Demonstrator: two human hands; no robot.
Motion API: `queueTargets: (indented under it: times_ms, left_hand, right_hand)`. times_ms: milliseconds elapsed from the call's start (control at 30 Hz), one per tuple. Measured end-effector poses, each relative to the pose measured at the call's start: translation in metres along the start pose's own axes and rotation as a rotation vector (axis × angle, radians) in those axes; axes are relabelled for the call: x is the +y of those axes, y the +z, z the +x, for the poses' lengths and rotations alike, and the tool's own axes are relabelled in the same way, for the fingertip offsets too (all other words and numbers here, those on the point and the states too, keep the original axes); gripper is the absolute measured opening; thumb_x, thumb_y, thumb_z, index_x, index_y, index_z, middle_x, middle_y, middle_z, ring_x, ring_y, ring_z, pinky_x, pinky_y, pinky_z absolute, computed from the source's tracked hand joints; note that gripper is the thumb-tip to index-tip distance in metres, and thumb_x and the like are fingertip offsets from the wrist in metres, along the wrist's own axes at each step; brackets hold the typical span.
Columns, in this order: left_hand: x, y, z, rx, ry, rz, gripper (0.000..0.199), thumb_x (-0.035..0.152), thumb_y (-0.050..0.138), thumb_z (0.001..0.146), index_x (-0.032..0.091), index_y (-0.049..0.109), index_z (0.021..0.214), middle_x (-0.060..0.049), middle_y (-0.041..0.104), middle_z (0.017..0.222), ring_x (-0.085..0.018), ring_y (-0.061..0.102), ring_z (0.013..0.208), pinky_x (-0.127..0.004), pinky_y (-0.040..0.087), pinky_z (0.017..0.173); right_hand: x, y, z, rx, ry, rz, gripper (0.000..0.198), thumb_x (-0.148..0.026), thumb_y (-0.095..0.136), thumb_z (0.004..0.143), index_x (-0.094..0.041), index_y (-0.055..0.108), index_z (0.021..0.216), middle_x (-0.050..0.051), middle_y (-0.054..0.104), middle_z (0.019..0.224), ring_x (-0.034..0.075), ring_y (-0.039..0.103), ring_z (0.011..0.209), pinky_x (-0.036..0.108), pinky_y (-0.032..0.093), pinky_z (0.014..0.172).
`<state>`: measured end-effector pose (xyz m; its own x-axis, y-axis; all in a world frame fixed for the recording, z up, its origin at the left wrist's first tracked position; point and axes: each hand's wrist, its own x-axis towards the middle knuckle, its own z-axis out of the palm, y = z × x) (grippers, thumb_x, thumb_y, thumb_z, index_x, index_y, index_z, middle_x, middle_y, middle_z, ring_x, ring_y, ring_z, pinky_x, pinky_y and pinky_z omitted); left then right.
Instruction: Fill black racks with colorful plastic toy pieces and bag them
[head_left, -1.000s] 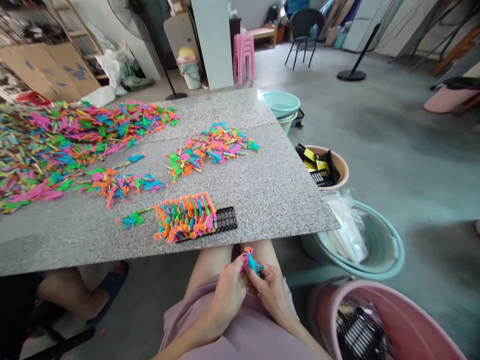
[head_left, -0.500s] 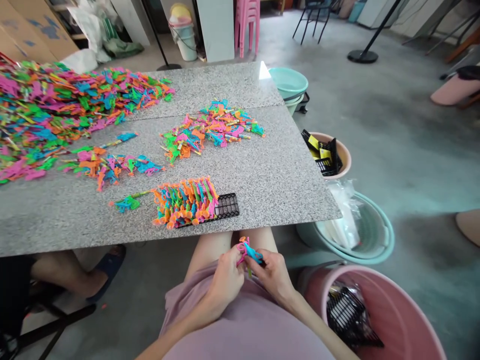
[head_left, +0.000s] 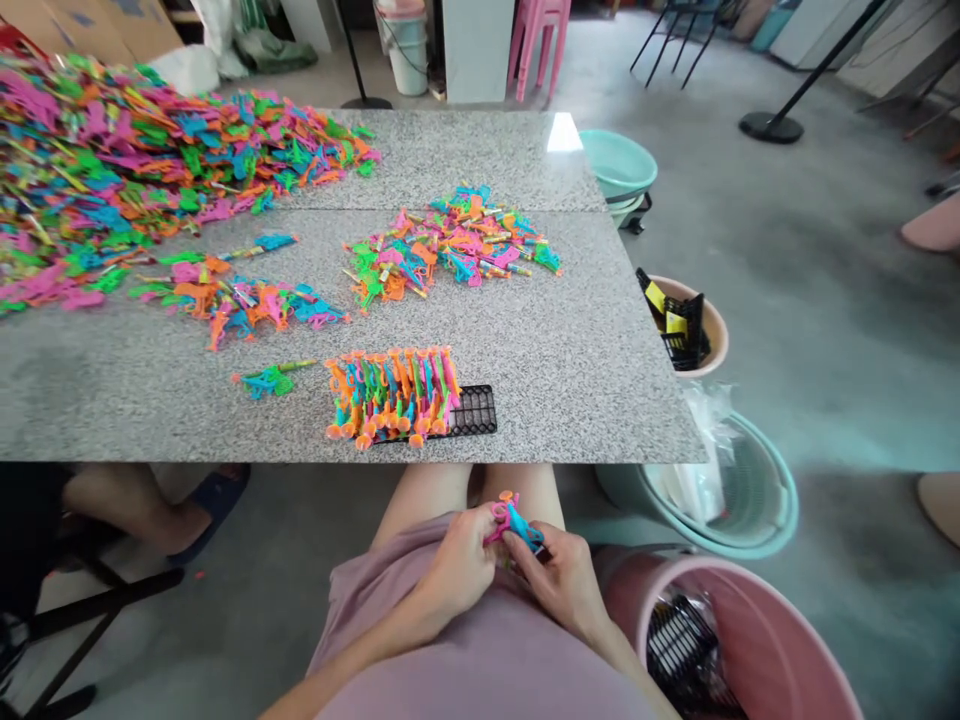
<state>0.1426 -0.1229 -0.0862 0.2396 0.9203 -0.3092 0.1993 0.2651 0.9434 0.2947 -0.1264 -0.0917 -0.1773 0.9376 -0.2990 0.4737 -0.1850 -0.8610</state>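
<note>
Above my lap, my left hand (head_left: 466,560) is closed on a small pink plastic toy gun (head_left: 498,514) with an orange suction cup at its top. Thumb and fingers of my right hand (head_left: 564,578) pinch a blue toy gun (head_left: 525,530) that touches the pink one; the fingers partly hide both. On the table edge in front of me, a black plastic rack (head_left: 475,410) carries tightly packed rows of toy guns (head_left: 394,395), orange suction cups facing me. Left of the rack lie a few loose blue and green toy guns (head_left: 271,380).
A big heap of toy guns (head_left: 150,160) covers the left of the granite table (head_left: 585,340), with smaller piles (head_left: 450,245) nearer. At my right stand a pink bucket (head_left: 780,620) holding black racks, a teal basin (head_left: 780,500) with plastic bags and another bucket (head_left: 716,340). Someone's foot (head_left: 199,520) is at lower left.
My view has shifted, so the table sits slightly differently in the picture. Both hands stay together over my lap, still holding the pink and blue toy guns.
</note>
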Motion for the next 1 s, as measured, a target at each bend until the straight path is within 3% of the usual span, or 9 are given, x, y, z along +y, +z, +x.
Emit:
queueTargets:
  times_ms: [100, 200, 433, 567, 733, 833, 900, 1000]
  left_hand:
    - [0.000, 0.004, 0.004, -0.019, 0.000, -0.116, 0.015, 0.008, 0.052, 0.077, 0.015, 0.063, 0.083, -0.003, 0.063, 0.077, -0.017, 0.060, 0.074, -0.026, 0.048, 0.071]
    - [0.000, 0.009, 0.002, 0.020, 0.007, -0.142, 0.018, 0.007, 0.053, 0.075, 0.015, 0.064, 0.087, -0.003, 0.064, 0.078, -0.017, 0.060, 0.075, -0.026, 0.048, 0.071]
    - [0.013, 0.013, -0.007, 0.136, -0.045, 0.081, 0.023, 0.002, 0.046, 0.076, 0.017, 0.061, 0.084, 0.001, 0.058, 0.065, -0.015, 0.053, 0.063, -0.024, 0.040, 0.061]
    - [0.013, 0.010, -0.003, 0.103, -0.056, 0.140, 0.025, 0.001, 0.046, 0.075, 0.018, 0.060, 0.086, 0.002, 0.058, 0.065, -0.014, 0.051, 0.060, -0.024, 0.039, 0.060]
    - [0.003, 0.005, 0.005, 0.031, -0.052, -0.122, 0.019, 0.008, 0.055, 0.076, 0.016, 0.060, 0.093, -0.002, 0.063, 0.080, -0.015, 0.058, 0.074, -0.027, 0.047, 0.072]
    - [0.005, 0.002, 0.007, -0.030, -0.092, -0.317, 0.031, 0.013, 0.065, 0.072, 0.017, 0.060, 0.103, -0.003, 0.063, 0.090, -0.015, 0.059, 0.082, -0.027, 0.048, 0.078]
    - [0.009, 0.003, 0.007, -0.011, -0.162, -0.376, 0.037, 0.017, 0.069, 0.070, 0.017, 0.060, 0.105, -0.002, 0.062, 0.093, -0.015, 0.059, 0.085, -0.027, 0.048, 0.079]
    - [0.013, 0.007, 0.009, 0.091, -0.232, -0.409, 0.026, 0.035, 0.068, 0.078, 0.016, 0.061, 0.095, -0.002, 0.061, 0.087, -0.016, 0.058, 0.081, -0.028, 0.047, 0.077]
  right_hand:
    - [0.002, -0.004, 0.005, 0.036, -0.015, -0.097, 0.048, -0.058, 0.062, 0.081, -0.017, 0.057, 0.057, -0.003, 0.046, 0.049, 0.009, 0.038, 0.048, 0.022, 0.029, 0.049]
    - [0.003, 0.002, 0.006, 0.068, -0.003, -0.050, 0.052, -0.059, 0.057, 0.084, -0.017, 0.051, 0.053, -0.004, 0.040, 0.047, 0.008, 0.034, 0.048, 0.022, 0.027, 0.047]
    - [-0.004, 0.024, -0.001, 0.192, 0.128, 0.175, 0.053, -0.062, 0.058, 0.081, -0.019, 0.043, 0.053, -0.002, 0.040, 0.048, 0.010, 0.036, 0.048, 0.023, 0.029, 0.045]
    - [-0.011, 0.024, 0.002, 0.174, 0.162, 0.247, 0.056, -0.066, 0.056, 0.080, -0.020, 0.041, 0.051, -0.002, 0.038, 0.047, 0.009, 0.034, 0.046, 0.023, 0.028, 0.043]
    - [-0.015, 0.007, 0.005, -0.042, 0.196, 0.261, 0.055, -0.067, 0.049, 0.085, -0.018, 0.055, 0.061, 0.000, 0.052, 0.051, 0.012, 0.047, 0.047, 0.023, 0.037, 0.045]
    - [-0.016, -0.007, 0.010, -0.169, 0.259, 0.342, 0.058, -0.070, 0.040, 0.087, -0.019, 0.057, 0.067, 0.001, 0.059, 0.055, 0.014, 0.054, 0.045, 0.024, 0.042, 0.043]
    - [-0.017, -0.016, 0.014, -0.259, 0.298, 0.352, 0.056, -0.073, 0.045, 0.082, -0.020, 0.057, 0.069, 0.002, 0.061, 0.056, 0.016, 0.058, 0.045, 0.025, 0.044, 0.042]
    - [-0.019, -0.024, 0.020, -0.363, 0.328, 0.267, 0.055, -0.072, 0.048, 0.081, -0.021, 0.053, 0.061, 0.003, 0.063, 0.053, 0.017, 0.060, 0.043, 0.025, 0.042, 0.040]
